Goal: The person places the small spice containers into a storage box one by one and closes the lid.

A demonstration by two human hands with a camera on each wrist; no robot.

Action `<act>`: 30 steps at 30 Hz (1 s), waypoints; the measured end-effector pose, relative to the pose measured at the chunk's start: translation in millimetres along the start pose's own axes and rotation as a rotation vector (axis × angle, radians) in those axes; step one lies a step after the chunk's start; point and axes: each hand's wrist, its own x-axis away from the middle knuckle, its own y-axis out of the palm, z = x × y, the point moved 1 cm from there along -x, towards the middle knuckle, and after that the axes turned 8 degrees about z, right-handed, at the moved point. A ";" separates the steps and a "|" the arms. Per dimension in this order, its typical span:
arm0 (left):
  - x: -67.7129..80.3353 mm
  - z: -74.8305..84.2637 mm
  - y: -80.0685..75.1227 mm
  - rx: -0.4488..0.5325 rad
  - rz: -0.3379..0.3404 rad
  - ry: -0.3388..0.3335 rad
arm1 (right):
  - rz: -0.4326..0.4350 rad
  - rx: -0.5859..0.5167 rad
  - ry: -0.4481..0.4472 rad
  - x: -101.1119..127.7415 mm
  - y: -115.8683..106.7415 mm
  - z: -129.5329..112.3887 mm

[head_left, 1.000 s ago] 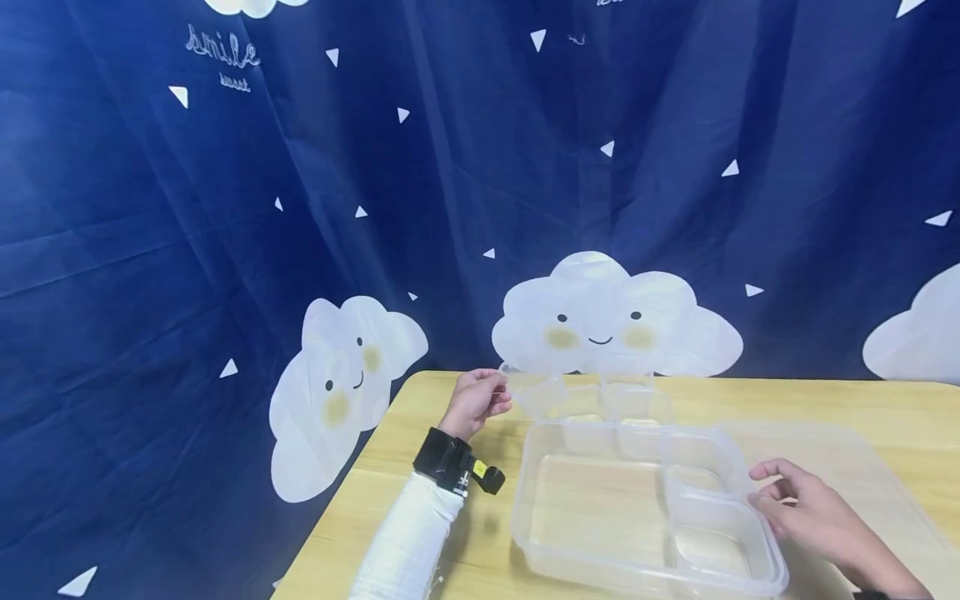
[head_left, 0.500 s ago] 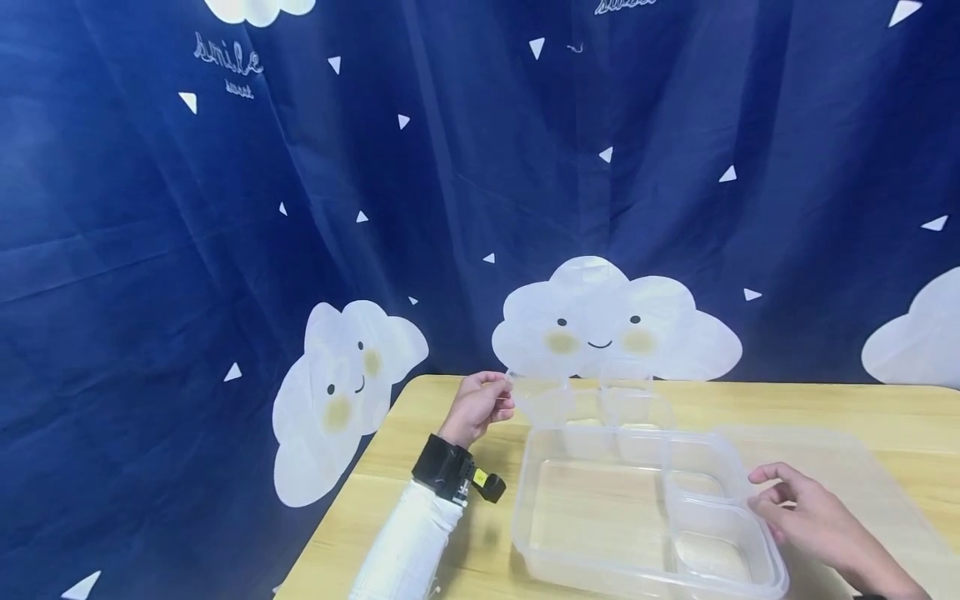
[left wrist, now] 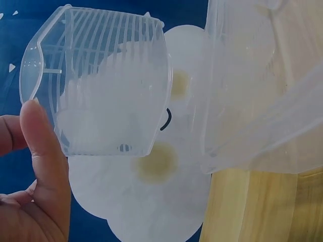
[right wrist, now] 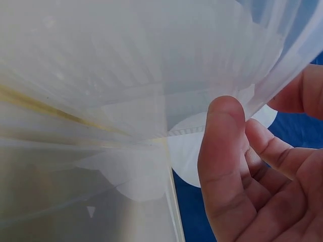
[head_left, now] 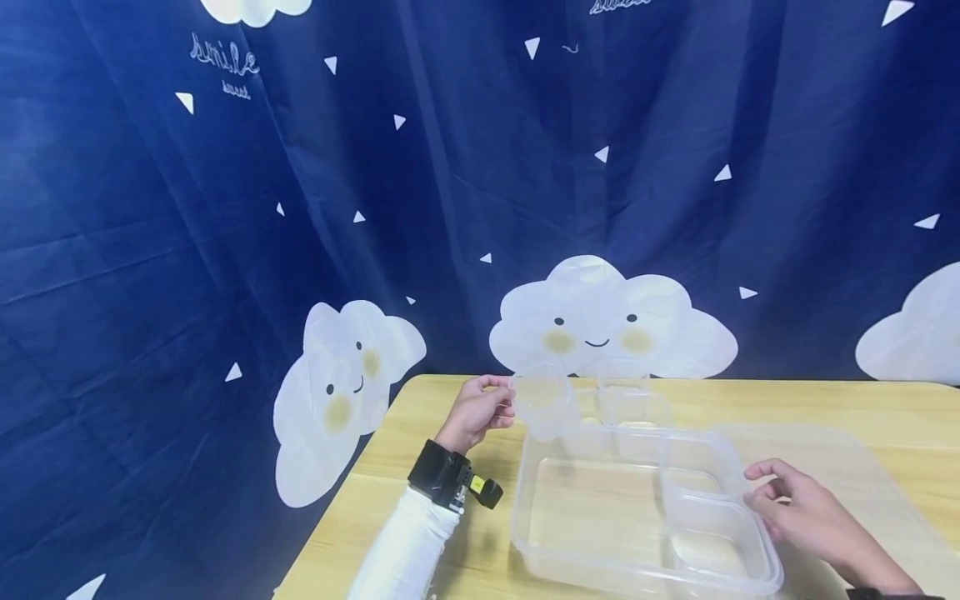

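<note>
Ribbed plastic cup (left wrist: 108, 96), clear and tilted, hangs in the air beyond the far left corner of a large clear container (head_left: 570, 562). The left hand (head_left: 476, 412) pinches its rim between thumb and fingers, the thumb overlapping the edge in the wrist view. More clear cups (head_left: 637, 407) stand behind the container; their outlines overlap, so their number is hard to make out. Two small cups (head_left: 705, 537) sit side by side at the container's right end. The right hand (head_left: 813, 512), fingers bent, is at that end wall; whether it grips or merely touches the plastic I cannot tell, as the wrist view is filled by blurry, see-through walls. Beneath it on the table (head_left: 787, 400) lies a translucent sheet (head_left: 862, 475), cut off by the frame. "Smile" and "sweet" read on the blue curtain (head_left: 420, 200); more lettering above is cropped. A tiny mark on the held cup is illegible.
</note>
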 end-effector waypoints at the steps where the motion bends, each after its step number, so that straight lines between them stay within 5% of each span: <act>1: 0.7 0.5 -0.1 -0.004 0.001 -0.004 | 0.001 0.001 -0.003 -0.1 0.2 -0.4; 30: 8.2 -0.5 6.2 -0.230 -0.042 -0.034 | -0.038 -0.039 0.043 -1.0 -3.0 -3.8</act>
